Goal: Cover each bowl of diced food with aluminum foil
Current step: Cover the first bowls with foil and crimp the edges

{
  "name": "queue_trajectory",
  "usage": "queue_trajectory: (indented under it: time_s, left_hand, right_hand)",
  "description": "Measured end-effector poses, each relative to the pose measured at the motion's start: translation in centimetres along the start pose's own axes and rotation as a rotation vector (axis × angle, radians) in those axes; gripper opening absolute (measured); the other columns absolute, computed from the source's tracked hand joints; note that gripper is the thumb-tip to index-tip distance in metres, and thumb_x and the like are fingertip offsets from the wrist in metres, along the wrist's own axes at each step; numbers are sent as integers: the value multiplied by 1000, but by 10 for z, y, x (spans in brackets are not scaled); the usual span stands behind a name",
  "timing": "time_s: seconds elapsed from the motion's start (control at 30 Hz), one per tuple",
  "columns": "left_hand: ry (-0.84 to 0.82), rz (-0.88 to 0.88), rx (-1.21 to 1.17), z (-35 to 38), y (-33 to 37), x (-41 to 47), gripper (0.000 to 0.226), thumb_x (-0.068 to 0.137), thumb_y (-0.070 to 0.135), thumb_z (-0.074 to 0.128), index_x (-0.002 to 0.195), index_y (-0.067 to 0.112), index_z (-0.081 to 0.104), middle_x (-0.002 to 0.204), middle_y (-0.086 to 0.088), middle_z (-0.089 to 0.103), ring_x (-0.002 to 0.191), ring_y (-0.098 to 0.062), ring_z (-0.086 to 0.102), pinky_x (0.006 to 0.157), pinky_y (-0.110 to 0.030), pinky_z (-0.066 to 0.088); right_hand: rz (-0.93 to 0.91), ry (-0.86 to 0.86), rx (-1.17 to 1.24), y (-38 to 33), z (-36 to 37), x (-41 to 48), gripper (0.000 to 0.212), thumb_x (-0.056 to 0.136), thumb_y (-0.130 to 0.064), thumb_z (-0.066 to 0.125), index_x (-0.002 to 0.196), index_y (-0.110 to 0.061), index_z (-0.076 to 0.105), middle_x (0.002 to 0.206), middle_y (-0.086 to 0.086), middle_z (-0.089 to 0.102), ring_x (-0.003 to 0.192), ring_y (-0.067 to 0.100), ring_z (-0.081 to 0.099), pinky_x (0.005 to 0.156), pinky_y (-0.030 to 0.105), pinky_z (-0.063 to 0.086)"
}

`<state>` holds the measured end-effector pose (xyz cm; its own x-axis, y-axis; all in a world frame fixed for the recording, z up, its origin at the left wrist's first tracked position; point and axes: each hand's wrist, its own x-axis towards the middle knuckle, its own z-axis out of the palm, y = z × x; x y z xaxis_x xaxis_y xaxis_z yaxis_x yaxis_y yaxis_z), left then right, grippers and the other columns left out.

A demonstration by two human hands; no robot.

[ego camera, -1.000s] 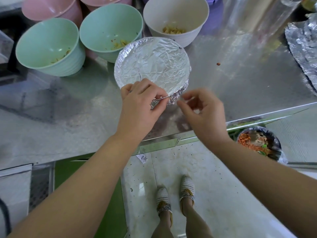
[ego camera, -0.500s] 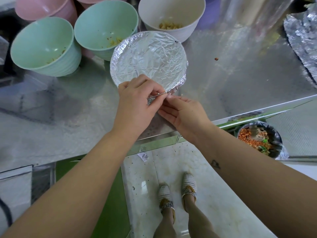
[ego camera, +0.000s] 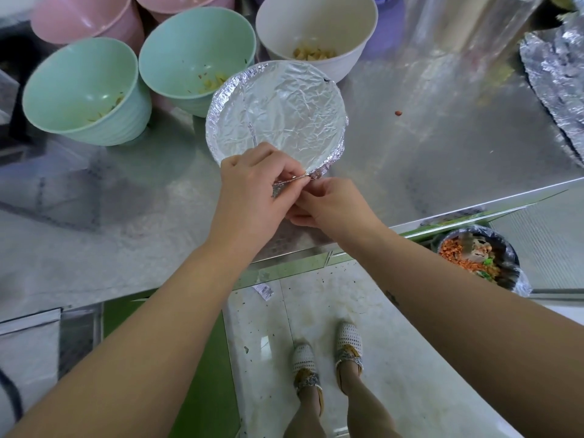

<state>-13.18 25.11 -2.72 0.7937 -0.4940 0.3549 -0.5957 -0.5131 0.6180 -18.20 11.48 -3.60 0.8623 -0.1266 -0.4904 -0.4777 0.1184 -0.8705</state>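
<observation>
Pinching loose foil flap (ego camera: 290, 184) at 6 o'clock rim of foil-covered bowl (ego camera: 278, 112), mid-counter, with left hand (ego camera: 252, 191). Gripping same flap with right hand (ego camera: 331, 207) too, fingers curled. Looks like last crimp, so nearly sealed. Versus a sec ago: right hand no longer off at 3 o'clock, now closed in on flap. Still to cover: mint bowl (ego camera: 82, 90) at 10, second mint bowl (ego camera: 196, 58) at 11, white bowl (ego camera: 316, 33) at 12.
</observation>
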Motion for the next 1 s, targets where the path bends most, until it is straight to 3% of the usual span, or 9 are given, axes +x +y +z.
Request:
queue_trajectory:
  time_s: [0.1, 0.17, 0.23, 0.33, 0.43, 0.57, 0.7, 0.87, 1.0]
  left_hand:
    - [3, 27, 47, -3, 1, -2, 7, 88, 27, 73, 88, 20, 72, 88, 7, 62, 78, -9, 56, 87, -56, 46]
    - [-1, 37, 85, -7, 0, -5, 6, 89, 28, 73, 88, 22, 71, 89, 8, 61, 81, -10, 56, 97, -52, 39]
    - [-12, 52, 109, -12, -3, -10, 7, 91, 29, 71, 90, 22, 70, 93, 9, 60, 86, -13, 56, 102, -47, 30]
    - [9, 59, 161, -12, -5, -13, 9, 91, 30, 71, 93, 22, 69, 97, 8, 60, 93, -19, 57, 103, -39, 23]
    - [47, 66, 229, -5, -3, -12, 13, 90, 35, 71, 92, 22, 71, 96, 7, 61, 92, -21, 59, 101, -40, 23]
    - [82, 89, 221, 1, -2, -9, 13, 90, 35, 70, 88, 21, 71, 93, 6, 64, 88, -16, 58, 102, -39, 24]
    - [71, 77, 190, -1, -3, -7, 13, 90, 33, 70, 87, 21, 71, 92, 6, 64, 87, -11, 57, 103, -38, 23]
    - [45, 67, 153, -3, -3, -7, 11, 90, 31, 71, 88, 21, 70, 93, 7, 64, 88, -6, 56, 104, -38, 23]
    - [31, 68, 138, -4, -3, -5, 11, 89, 31, 70, 87, 21, 71, 92, 8, 64, 87, -5, 55, 103, -37, 23]
  right_hand:
    - [-70, 72, -287, 0, -24, 0, 17, 91, -17, 70, 88, -2, 75, 79, 18, 74, 82, 33, 73, 82, 45, 61]
    - [-192, 211, -454, -5, -40, -5, 8, 84, -23, 78, 81, -20, 71, 72, 0, 72, 70, 15, 70, 74, 34, 59]
    - [-378, 281, -510, -10, -48, -10, 23, 82, -24, 82, 85, -27, 59, 75, -8, 67, 66, 6, 64, 66, 20, 52]
    - [-568, 210, -524, -10, -50, -11, 28, 84, -17, 81, 98, -17, 57, 83, -7, 67, 71, 11, 64, 69, 23, 53]
    - [-646, 275, -447, 0, -46, -7, 23, 84, -16, 82, 96, -8, 63, 83, -3, 69, 73, 13, 65, 73, 28, 56]
    - [-622, 363, -369, 14, -30, -5, 22, 80, -19, 84, 92, -7, 69, 80, -2, 71, 74, 11, 67, 74, 29, 57]
    - [-609, 406, -309, 14, -23, -1, 16, 80, -16, 84, 88, -8, 73, 77, -5, 71, 71, 6, 65, 72, 19, 54]
    - [-648, 385, -342, 13, -29, 1, 6, 84, -14, 80, 84, -11, 75, 74, -8, 69, 73, 9, 65, 70, 14, 50]
    - [-756, 330, -454, 8, -40, 6, 10, 83, -16, 78, 82, -6, 75, 74, -6, 68, 73, 12, 62, 68, 13, 48]
